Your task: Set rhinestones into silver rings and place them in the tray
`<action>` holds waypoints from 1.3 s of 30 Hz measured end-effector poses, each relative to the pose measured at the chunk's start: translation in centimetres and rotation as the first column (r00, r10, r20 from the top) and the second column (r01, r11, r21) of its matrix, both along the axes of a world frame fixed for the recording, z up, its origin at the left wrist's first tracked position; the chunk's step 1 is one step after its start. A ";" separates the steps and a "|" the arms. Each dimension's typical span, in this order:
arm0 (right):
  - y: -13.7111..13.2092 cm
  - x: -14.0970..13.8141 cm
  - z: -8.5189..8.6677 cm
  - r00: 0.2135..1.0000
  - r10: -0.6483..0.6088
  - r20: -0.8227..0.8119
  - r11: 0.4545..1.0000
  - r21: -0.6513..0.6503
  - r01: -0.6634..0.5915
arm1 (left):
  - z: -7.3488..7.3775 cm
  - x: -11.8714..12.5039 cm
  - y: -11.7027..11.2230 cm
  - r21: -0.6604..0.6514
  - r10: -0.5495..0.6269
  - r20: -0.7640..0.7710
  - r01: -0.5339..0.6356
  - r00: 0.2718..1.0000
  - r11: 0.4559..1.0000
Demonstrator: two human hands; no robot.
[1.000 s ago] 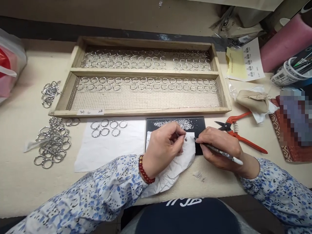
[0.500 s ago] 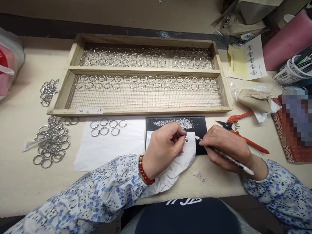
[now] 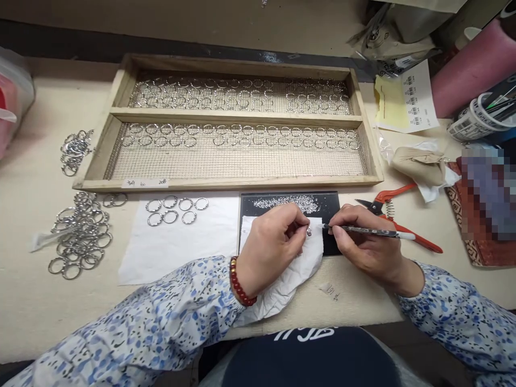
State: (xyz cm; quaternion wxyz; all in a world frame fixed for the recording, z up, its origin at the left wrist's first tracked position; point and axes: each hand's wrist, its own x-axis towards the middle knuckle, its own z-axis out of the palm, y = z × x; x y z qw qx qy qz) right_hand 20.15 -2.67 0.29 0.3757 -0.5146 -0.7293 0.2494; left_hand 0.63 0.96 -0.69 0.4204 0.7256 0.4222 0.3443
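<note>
My left hand (image 3: 276, 244) is closed, thumb and forefinger pinching a small silver ring (image 3: 309, 231) that is mostly hidden by the fingers. It rests above a crumpled white tissue (image 3: 298, 274), which lies partly over a black tray (image 3: 332, 207). Tiny shiny stones (image 3: 286, 203) are scattered along the tray's far part. My right hand (image 3: 365, 242) grips a slim dark-patterned pen-like stick (image 3: 377, 231) with a white rear end. Its tip points left at the ring, a small distance from it. Several silver rings (image 3: 170, 217) lie on a white paper sheet (image 3: 177, 252) to the left.
A divided wooden mesh tray (image 3: 237, 185) with rows of rings stands behind my hands. Piles of rings (image 3: 83, 236) lie at the left. Red-handled cutters (image 3: 417, 236) are right of my right hand, near a beige cloth bundle (image 3: 417, 161) and a cup of pens (image 3: 478, 121).
My right hand has turned the stick from a slant to nearly level, its tip still near the ring. My left hand keeps its pinch almost in place. The view has shifted slightly.
</note>
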 end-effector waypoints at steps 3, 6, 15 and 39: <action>0.1 -0.1 0.0 1.000 0.004 0.016 1.000 0.006 -0.004 | 0.0 0.0 0.0 -0.003 0.001 -0.004 -0.001 1.000 1.000; 0.2 -0.1 -0.1 1.000 0.018 0.023 1.000 0.017 -0.019 | 0.1 0.0 0.0 -0.007 0.002 -0.008 -0.002 1.000 1.000; 0.0 -0.1 0.3 0.997 -0.037 -0.071 0.999 0.010 0.038 | 0.1 0.0 0.0 0.008 -0.006 -0.011 0.006 1.000 1.000; 0.0 -0.9 0.5 0.958 -0.052 -0.282 0.996 -0.079 0.031 | 0.0 0.0 0.1 0.029 -0.021 -0.003 0.021 1.000 0.999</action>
